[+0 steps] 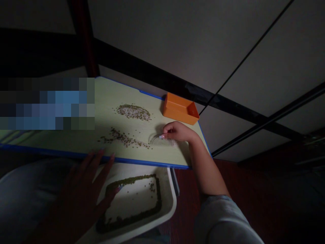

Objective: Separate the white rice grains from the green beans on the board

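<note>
My right hand (175, 131) pinches a clear, half-round protractor (162, 139) that lies against the pale tabletop. Left of its edge is a scattered streak of small greenish-brown beans (124, 138). Behind that sits a second patch (133, 112), where beans mix with whitish grains. In the dim foreground my left hand (88, 183) is spread, its fingertips near the table's blue front edge. It holds nothing that I can see. Below it is a white basin (172, 203) with green beans gathered along the edges of its floor.
An orange open box (180, 108) stands at the back right of the table (101, 98), which has a blue rim. Pale panels (177, 40) with dark strips rise behind it. A pixelated patch covers the left side. Dark reddish floor (188, 196) shows at lower right.
</note>
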Demonstrator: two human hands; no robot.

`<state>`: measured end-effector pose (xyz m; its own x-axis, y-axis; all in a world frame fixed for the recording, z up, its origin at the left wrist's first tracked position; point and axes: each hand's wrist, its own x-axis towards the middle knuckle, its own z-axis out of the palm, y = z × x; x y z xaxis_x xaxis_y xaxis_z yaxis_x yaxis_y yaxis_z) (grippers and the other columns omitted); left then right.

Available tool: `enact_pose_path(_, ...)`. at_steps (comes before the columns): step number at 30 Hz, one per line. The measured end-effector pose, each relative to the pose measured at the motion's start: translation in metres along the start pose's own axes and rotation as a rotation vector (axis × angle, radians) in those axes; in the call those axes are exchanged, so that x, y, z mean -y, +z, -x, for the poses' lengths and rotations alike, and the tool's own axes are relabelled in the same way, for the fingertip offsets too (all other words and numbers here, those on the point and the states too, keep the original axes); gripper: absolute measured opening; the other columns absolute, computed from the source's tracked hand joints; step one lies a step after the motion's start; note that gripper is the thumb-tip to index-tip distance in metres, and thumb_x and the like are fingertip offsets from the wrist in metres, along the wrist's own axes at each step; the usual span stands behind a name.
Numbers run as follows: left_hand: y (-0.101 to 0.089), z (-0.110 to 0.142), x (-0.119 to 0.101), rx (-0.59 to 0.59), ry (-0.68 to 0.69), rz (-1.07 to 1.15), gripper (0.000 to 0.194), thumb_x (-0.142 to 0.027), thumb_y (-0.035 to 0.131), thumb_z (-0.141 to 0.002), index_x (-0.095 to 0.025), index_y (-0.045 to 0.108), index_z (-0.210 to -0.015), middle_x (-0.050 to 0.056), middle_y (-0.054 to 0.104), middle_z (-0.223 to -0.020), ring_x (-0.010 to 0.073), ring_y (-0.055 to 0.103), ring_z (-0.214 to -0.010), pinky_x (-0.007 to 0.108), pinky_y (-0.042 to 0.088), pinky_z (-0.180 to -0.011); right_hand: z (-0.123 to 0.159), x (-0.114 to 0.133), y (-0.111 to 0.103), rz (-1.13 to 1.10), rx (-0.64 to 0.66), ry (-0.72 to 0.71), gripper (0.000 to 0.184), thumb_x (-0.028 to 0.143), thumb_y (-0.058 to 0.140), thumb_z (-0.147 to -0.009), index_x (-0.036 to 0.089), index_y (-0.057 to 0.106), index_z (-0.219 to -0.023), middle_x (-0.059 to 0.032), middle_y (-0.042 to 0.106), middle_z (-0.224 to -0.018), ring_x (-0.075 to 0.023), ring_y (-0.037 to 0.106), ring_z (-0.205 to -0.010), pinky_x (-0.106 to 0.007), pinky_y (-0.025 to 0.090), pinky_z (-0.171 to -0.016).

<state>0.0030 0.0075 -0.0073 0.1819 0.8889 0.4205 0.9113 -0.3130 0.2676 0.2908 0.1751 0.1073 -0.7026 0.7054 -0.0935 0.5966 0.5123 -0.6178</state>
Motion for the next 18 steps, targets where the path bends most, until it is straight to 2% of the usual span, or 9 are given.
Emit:
enact_pose_path(4,0.0018,0.0009,0.0051,-0.017,0.052,-0.051,0.074,-0.056,0.040,-0.079,-0.030,0.016,-0.144,0.012,0.022,-0.157,0.0318,0.019,-0.145,0.059,0.027,-0.112,-0.0005,0.0010,0.0010,-0.011,0.025,-0.023,0.031,0.038,0.061,-0.080,0.014,0.053,-0.062,0.0054,0.040,-0.057,-0.0064,0.033,-0.056,-0.021,0.027,-0.055)
enact_pose_path(8,0.0026,0.0010,0.0060,-0.028,0.057,-0.058,0.074,-0.056,0.039,-0.079,-0.029,0.017,-0.144,0.013,0.023,-0.157,0.0329,0.020,-0.145,0.059,0.030,-0.111,0.0016,0.0030,-0.0006,-0.048,0.062,-0.025,0.033,0.039,0.062,-0.080,0.014,0.050,-0.060,0.0062,0.035,-0.056,-0.0061,0.031,-0.055,-0.020,0.027,-0.054)
enact_pose_path(13,0.0021,0.0016,0.0054,-0.023,0.044,-0.044,0.076,-0.058,0.040,-0.078,-0.030,0.016,-0.144,0.012,0.022,-0.157,0.0327,0.019,-0.145,0.059,0.028,-0.112,0.0039,0.0034,-0.0022,-0.077,0.064,-0.005,0.034,0.041,0.062,-0.079,0.014,0.050,-0.062,0.0064,0.037,-0.056,-0.0060,0.033,-0.055,-0.020,0.027,-0.054)
enact_pose_path(18,0.0012,0.0016,0.0054,-0.014,0.056,-0.040,0.075,-0.053,0.042,-0.079,-0.030,0.014,-0.145,0.013,0.022,-0.157,0.0321,0.017,-0.146,0.059,0.029,-0.111,0.0047,0.0033,-0.0043,-0.062,0.059,0.004,0.035,0.042,0.062,-0.078,0.014,0.049,-0.061,0.0066,0.036,-0.055,-0.0058,0.032,-0.054,-0.020,0.026,-0.054)
